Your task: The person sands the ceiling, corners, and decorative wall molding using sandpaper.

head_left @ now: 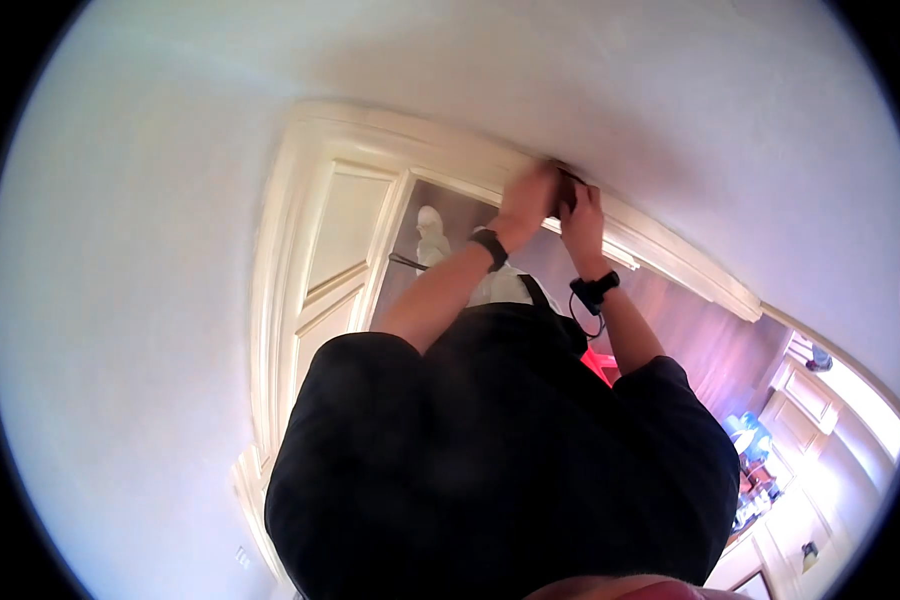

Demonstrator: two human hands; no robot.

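Observation:
My left hand (pixel 528 203), blurred by motion, is closed at the left side of a small dark brown object (pixel 567 188). My right hand (pixel 582 225) has its fingers bent round the right side of the same object, which touches the cream moulding (pixel 660 240) where it meets the pale wall. The hands partly hide the object, so I cannot tell what it is. A black band circles each wrist, and a thin dark cord loops below the right one.
A cream panelled door (pixel 345 225) stands at the left inside its frame. Below my arms are a wooden floor (pixel 685 335), a white shoe (pixel 429 218) and a bright red item (pixel 600 366). Cluttered objects (pixel 755 490) lie at the far right, near cream cabinetry (pixel 805 400).

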